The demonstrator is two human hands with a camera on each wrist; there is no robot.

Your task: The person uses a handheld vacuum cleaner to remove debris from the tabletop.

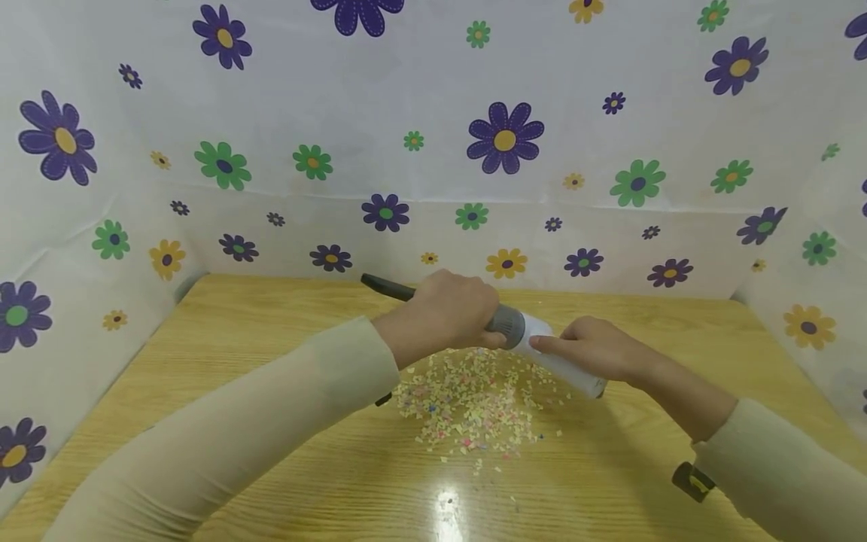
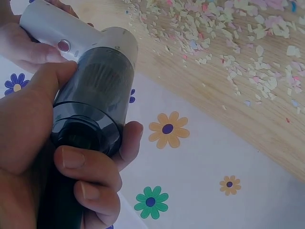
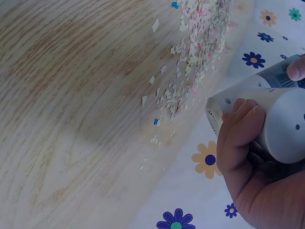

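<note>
A handheld vacuum cleaner (image 1: 572, 374), with a white body, a smoky grey dust cup (image 2: 97, 78) and a long black nozzle (image 1: 386, 286), is held over the table by both hands. My left hand (image 1: 454, 309) wraps round the nozzle where it meets the dust cup, its thumb lying along the cup. On the white body, my right hand (image 1: 599, 350) grips the handle part, fingers curled round it in the right wrist view. A red round button (image 2: 64, 45) shows on the handle. Below lies a heap of paper confetti (image 1: 474, 406), mostly pale yellow with pink and blue bits.
The wooden table (image 1: 271, 467) is bounded at the back and both sides by a white cloth (image 1: 420, 90) printed with flowers. Loose confetti bits lie scattered round the heap. A dark device (image 1: 692, 482) shows by the right sleeve.
</note>
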